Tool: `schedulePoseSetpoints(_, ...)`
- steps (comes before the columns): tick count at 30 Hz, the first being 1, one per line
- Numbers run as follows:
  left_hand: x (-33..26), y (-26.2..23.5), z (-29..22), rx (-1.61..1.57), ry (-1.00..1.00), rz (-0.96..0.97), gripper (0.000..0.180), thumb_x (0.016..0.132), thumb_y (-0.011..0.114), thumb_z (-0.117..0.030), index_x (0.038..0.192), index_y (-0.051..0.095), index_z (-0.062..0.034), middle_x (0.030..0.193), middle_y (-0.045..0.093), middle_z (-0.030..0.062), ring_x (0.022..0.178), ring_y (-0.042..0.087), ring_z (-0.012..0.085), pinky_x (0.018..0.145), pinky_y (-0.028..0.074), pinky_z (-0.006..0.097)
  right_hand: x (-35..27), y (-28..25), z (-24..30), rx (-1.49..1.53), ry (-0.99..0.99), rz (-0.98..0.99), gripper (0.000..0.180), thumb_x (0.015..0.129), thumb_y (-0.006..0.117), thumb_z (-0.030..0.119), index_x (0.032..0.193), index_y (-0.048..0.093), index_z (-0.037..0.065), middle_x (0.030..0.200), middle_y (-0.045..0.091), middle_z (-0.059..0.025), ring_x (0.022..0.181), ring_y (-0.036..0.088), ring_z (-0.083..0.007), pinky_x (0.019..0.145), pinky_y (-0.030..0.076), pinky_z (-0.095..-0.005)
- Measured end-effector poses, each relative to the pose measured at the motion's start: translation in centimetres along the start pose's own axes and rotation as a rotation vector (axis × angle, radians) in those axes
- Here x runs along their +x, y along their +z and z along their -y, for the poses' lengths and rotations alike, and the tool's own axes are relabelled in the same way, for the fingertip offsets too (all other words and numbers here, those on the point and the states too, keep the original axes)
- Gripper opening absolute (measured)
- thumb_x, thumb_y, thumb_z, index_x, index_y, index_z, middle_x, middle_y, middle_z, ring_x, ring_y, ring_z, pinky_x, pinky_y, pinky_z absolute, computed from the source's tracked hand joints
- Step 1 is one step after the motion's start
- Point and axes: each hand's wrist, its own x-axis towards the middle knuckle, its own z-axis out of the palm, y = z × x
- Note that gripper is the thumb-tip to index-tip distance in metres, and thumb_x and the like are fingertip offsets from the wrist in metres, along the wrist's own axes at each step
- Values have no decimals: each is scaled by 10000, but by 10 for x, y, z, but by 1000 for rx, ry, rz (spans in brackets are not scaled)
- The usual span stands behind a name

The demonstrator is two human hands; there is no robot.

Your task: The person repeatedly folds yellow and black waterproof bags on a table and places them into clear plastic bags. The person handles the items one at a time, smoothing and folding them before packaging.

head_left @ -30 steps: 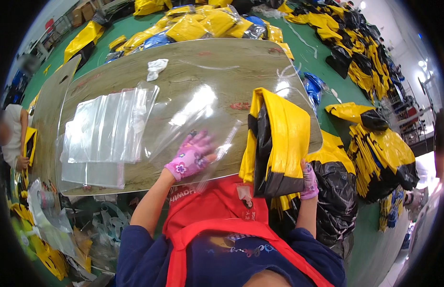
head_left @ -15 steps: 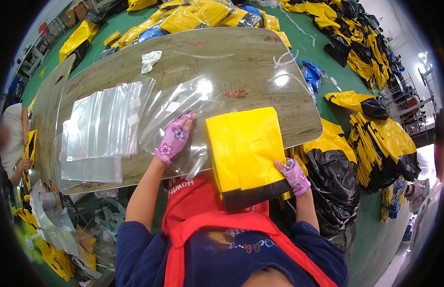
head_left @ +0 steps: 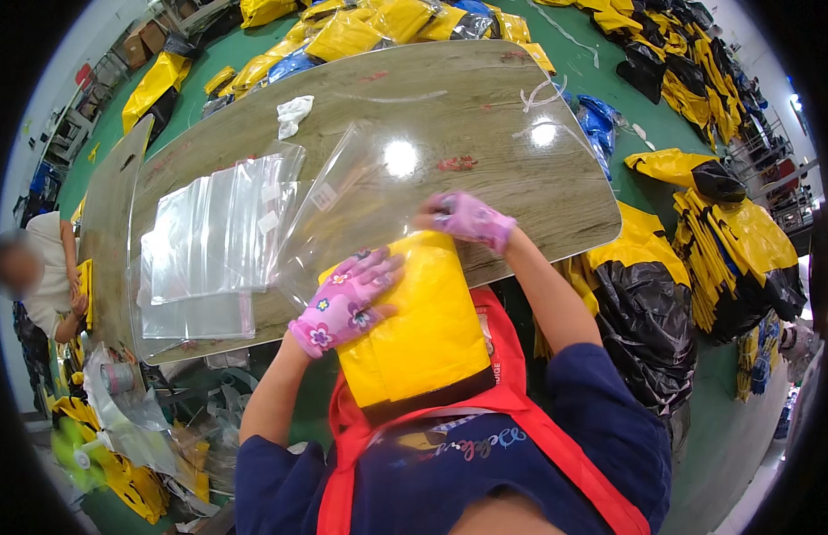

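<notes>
garment point(head_left: 423, 330): yellow, black hem | gloves point(head_left: 342, 303): pink floral | bag point(head_left: 360, 196): clear

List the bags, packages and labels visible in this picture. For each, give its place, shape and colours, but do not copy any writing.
Clear plastic bag: on the wooden table, open at the hands, transparent, with a small white label.
Stack of clear plastic bags: flat on the table's left part, rectangular, red-edged.
Folded yellow garment: at the table's near edge under the left hand, rectangular, black edge.
</notes>
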Motion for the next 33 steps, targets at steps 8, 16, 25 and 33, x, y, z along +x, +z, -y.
schedulePoseSetpoints(8,-11,12,-8,129,-208,-128,787,790,662,-445,1419,366,-77,1500,328,96,1408,248,306,1142,146,481,18,8,-60,528,-52,-151,385,943,527,418,926,612,44,776,553,27,711,504,-118,671,443,-288)
schedulePoseSetpoints(16,-19,21,-19,84,-219,-242,691,792,678,-393,1359,446,-70,1469,382,89,1393,285,306,1126,198,484,-63,15,-31,188,25,-168,376,893,626,344,1061,643,8,907,666,-63,774,574,-140,689,468,-303)
schedulePoseSetpoints(25,-27,33,-21,28,-219,-295,629,796,688,-357,1316,489,-65,1434,430,99,1382,306,321,1113,233,479,-105,86,-24,151,68,-784,207,903,594,141,775,545,-14,653,474,-143,576,495,-205,555,411,-326)
schedulePoseSetpoints(33,-34,36,-25,-7,-236,-343,582,781,722,-242,1280,507,-34,1359,485,132,1344,360,322,1102,248,478,-104,45,-50,155,66,-638,175,875,638,148,958,622,-5,917,658,-87,836,621,-177,756,497,-307)
